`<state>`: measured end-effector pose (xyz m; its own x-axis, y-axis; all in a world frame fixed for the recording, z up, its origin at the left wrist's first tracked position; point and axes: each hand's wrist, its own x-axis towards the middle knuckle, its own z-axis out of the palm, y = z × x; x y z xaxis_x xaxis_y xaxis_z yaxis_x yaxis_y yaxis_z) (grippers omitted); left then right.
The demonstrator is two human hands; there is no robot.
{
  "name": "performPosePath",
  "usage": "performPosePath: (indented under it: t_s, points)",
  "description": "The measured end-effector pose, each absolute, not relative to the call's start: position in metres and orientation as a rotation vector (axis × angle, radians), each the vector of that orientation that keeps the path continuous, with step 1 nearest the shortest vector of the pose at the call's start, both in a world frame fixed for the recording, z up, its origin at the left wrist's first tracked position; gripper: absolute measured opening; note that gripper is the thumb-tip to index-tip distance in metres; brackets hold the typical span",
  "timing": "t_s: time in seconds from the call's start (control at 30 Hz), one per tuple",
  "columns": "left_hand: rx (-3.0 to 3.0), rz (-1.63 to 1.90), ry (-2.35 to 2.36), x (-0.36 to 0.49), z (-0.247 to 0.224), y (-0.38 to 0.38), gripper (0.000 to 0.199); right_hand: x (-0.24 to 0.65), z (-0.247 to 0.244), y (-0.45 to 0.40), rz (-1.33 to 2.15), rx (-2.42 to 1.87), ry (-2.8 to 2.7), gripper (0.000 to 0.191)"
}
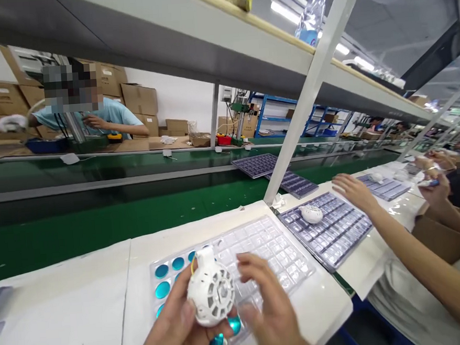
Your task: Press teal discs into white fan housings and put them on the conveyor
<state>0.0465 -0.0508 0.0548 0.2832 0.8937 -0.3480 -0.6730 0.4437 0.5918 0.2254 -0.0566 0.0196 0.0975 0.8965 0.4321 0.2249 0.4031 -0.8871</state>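
Casing (pixel 210 290) cupped by left grip (pixel 178 326) above clear tray (pixel 266 239), vented face (pixel 221 293) exposed, presumably for access; right grip (pixel 269 302) spread, seemingly empty, beside it.

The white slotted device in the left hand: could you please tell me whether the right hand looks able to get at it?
Probably yes: the right hand is open beside the white slotted device, nothing visible stands between them, and the left hand leaves its slotted face mostly uncovered.
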Motion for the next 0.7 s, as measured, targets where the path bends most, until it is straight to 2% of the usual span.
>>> performPosePath:
  t_s: [0.03, 0.07, 0.23, 0.43, 0.53, 0.63, 0.7]
  points:
    - [0.379, 1.082, 0.697, 0.044, 0.054, -0.048, 0.066, 0.240, 0.025, -0.056, 0.610, -1.208, -1.450, 0.022]
    - [0.395, 1.086, 0.688, 0.042, 0.054, -0.045, 0.066, 0.254, 0.029, -0.055, 0.581, -1.337, -1.488, 0.020]
    - [0.468, 1.081, 0.735, 0.042, 0.061, -0.039, 0.054, 0.279, 0.035, -0.060, 0.721, -1.705, -1.958, 0.020]
    - [0.512, 1.059, 0.790, 0.047, 0.071, -0.042, 0.042, 0.247, 0.031, -0.062, 0.534, -2.006, -2.265, 0.012]
    - [0.486, 1.101, 0.843, 0.047, 0.072, -0.044, 0.053, 0.245, 0.035, -0.058, 0.614, -2.029, -2.264, 0.008]
    - [0.524, 1.116, 0.840, 0.046, 0.071, -0.047, 0.063, 0.251, 0.046, -0.058, 0.811, -1.880, -2.173, 0.002]
    - [0.535, 1.122, 0.834, 0.047, 0.071, -0.049, 0.065, 0.253, 0.056, -0.060, 0.944, -1.716, -2.028, 0.008]
